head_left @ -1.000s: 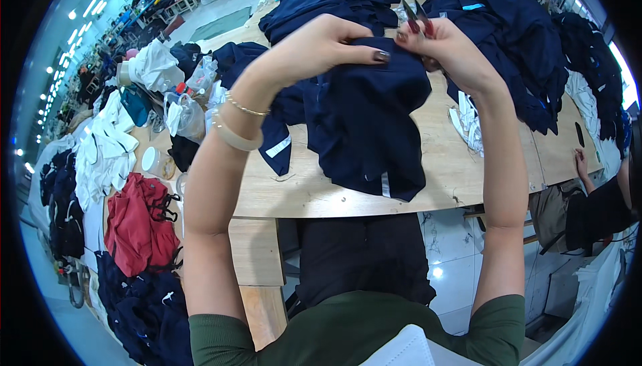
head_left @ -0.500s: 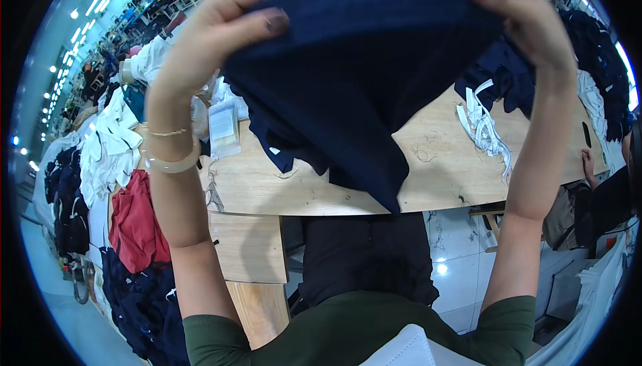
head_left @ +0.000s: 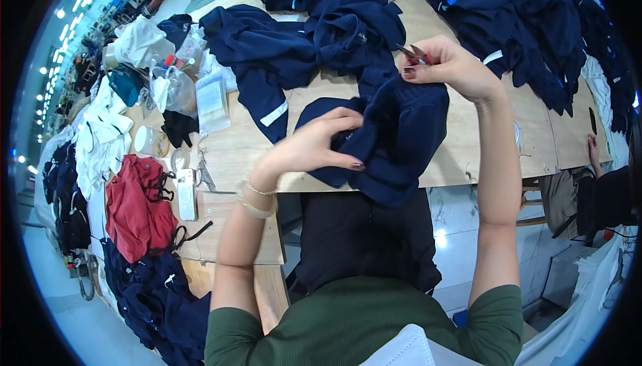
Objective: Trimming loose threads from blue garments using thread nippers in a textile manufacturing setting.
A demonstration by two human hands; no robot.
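A navy garment (head_left: 408, 135), its opening toward me, is gathered at the table's near edge. My left hand (head_left: 314, 142) grips its left side, with the thumb in front and the fingertips partly hidden in the fabric. In my right hand (head_left: 451, 68) is a pair of small thread snips (head_left: 416, 55), blades pointing left. That hand's thumb is by the garment's upper edge; whether it also pinches the cloth is hard to tell. More navy garments (head_left: 267, 45) lie just beyond, one with a white label (head_left: 274, 114).
Navy clothes (head_left: 508, 25) are heaped at the far right of the wooden table (head_left: 455, 155). Along the left are a red garment (head_left: 137, 212), a phone (head_left: 187, 194), a tape roll (head_left: 179, 159) and plastic bags (head_left: 172, 92). Another person's hand (head_left: 594, 150) rests at the right edge.
Both hands have come down and closer together, lowering the navy garment from its raised, stretched position to the table edge. The snips now show clearly in my right hand.
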